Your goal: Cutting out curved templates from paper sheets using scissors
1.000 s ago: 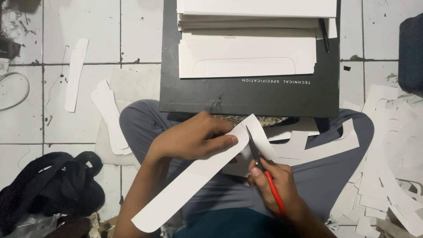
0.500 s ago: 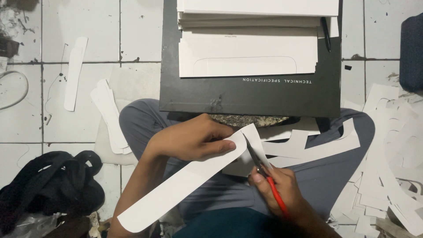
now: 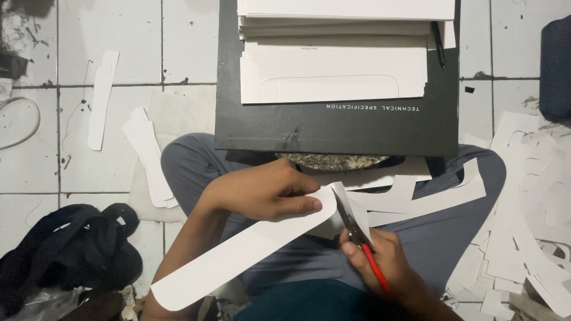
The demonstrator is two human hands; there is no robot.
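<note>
My left hand [image 3: 262, 191] grips a long white card strip [image 3: 238, 252] with a rounded end that slants down to the lower left over my lap. My right hand [image 3: 380, 261] holds red-handled scissors [image 3: 360, 238], whose dark blades bite into the strip's upper right end next to my left thumb. A trimmed flap of card curls off beside the blades. I sit cross-legged in grey trousers on a tiled floor.
A black board [image 3: 333, 125] lies ahead of my knees with a stack of white cut sheets [image 3: 333, 77] and a dark pen [image 3: 438, 41] on it. White offcuts [image 3: 523, 238] pile up at right. More strips [image 3: 101, 98] lie at left, beside a black cloth bundle [image 3: 65, 249].
The strip has slid down and to the left through the scissors, and its free end now sits lower. The blades have moved along the strip's upper end.
</note>
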